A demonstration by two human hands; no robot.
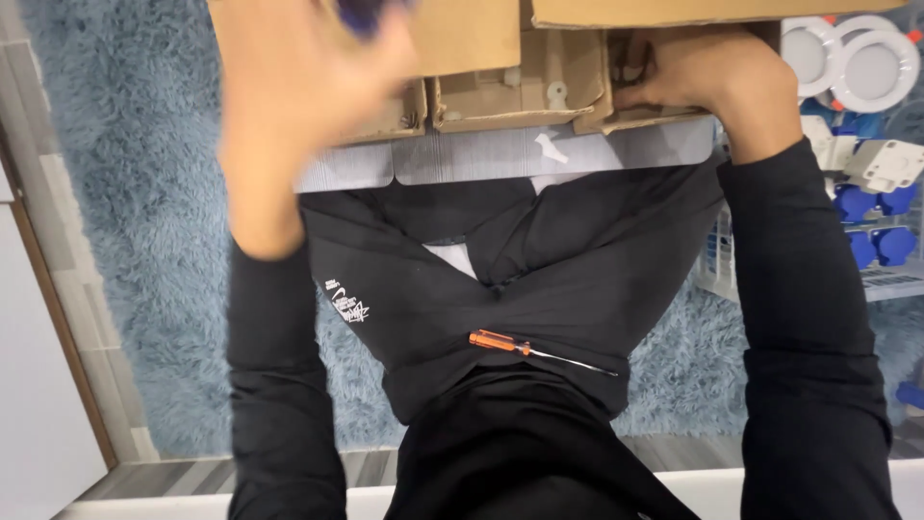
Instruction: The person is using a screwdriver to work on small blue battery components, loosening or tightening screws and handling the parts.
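Seated person, legs crossed, works over a low cardboard box [481,96] split into small compartments. Left hand [308,67] is raised up close to the camera, blurred w/ motion; something dark blue [371,12] shows at its fingertips, but what it is, and whether the fingers are closed on it, can't be told. Right hand [698,67] reaches into the compartment at the box's right end, fingers curled down inside, knuckles up; whether it has hold of anything is hidden by the box wall.

Between the two hands, a small white part [556,93] sits in the middle compartment; another white piece [551,147] lies just below the box on the grey board [462,159], nearer the right hand. An orange-handled screwdriver [525,349] rests on the lap, well below both hands, untouched. Right of the right arm: round white fittings [847,63] and blue plugs [871,221] on a wire rack.

Judgement: picking from the right compartment looks best done by feel plus a glance, i.e. tilt the head so the compartment is in view, pinch one piece only and lift straight up clear of the wall. The left hand, judged too high and quick here, would do better kept low beside the box, approx. level w/ the right, so nothing gets dropped into the rug [144,193].
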